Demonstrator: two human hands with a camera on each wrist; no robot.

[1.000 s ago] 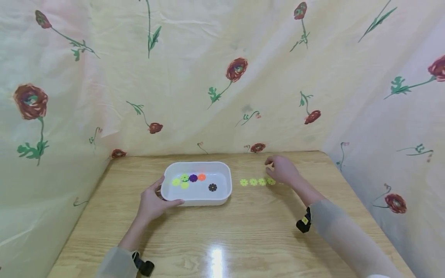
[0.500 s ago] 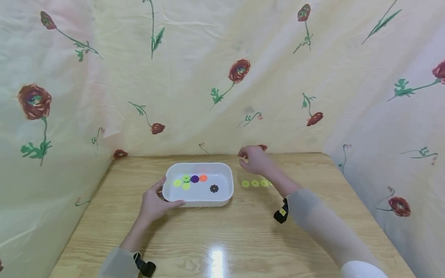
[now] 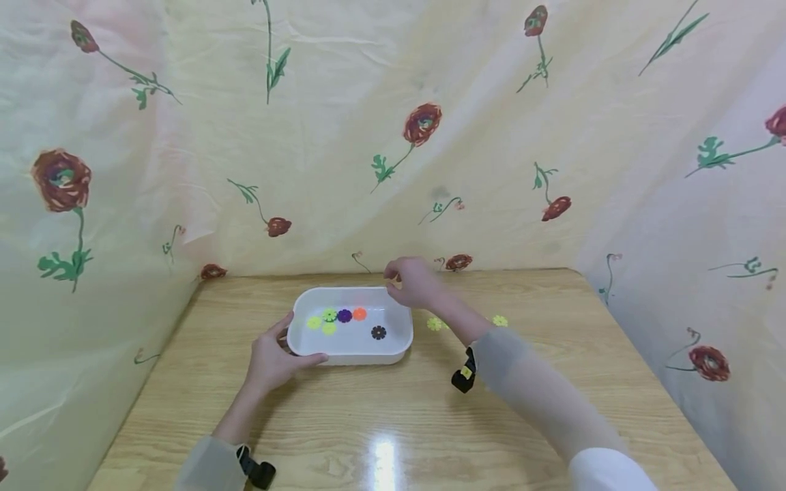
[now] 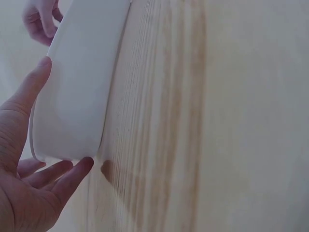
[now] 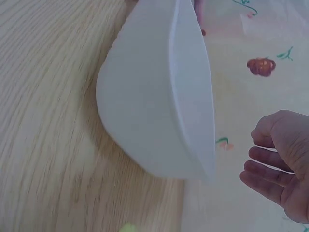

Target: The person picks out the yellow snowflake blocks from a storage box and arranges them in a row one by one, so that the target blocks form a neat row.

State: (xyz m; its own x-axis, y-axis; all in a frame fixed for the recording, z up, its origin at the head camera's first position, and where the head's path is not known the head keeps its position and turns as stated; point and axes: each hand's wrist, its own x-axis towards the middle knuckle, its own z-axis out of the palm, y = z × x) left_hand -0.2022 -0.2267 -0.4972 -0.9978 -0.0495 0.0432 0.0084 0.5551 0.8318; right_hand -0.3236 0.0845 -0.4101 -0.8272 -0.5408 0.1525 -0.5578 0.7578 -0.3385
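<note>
My left hand (image 3: 270, 360) grips the left end of a white plastic tub (image 3: 368, 359), thumb along the near side and fingers round the end; the left wrist view shows this hold on the tub (image 4: 77, 92) too. Inside lie several small flower-shaped pieces: yellow-green ones (image 3: 329, 315), a purple one (image 3: 344, 316), an orange one (image 3: 359, 314) and a black one (image 3: 379, 332). My right hand (image 3: 416, 283) hovers at the tub's far right corner. In the right wrist view, that hand (image 5: 287, 164) has loosely bent fingers and nothing visible between them.
Yellow-green flower pieces (image 3: 500, 321) lie on the wooden table (image 3: 344, 423) right of the tub, partly hidden by my right forearm. A flower-printed cloth (image 3: 331, 150) hangs behind the table and along both sides.
My right hand has moved left from above the row of flower pieces to the tub's far right corner. The left hand keeps its hold on the tub.
</note>
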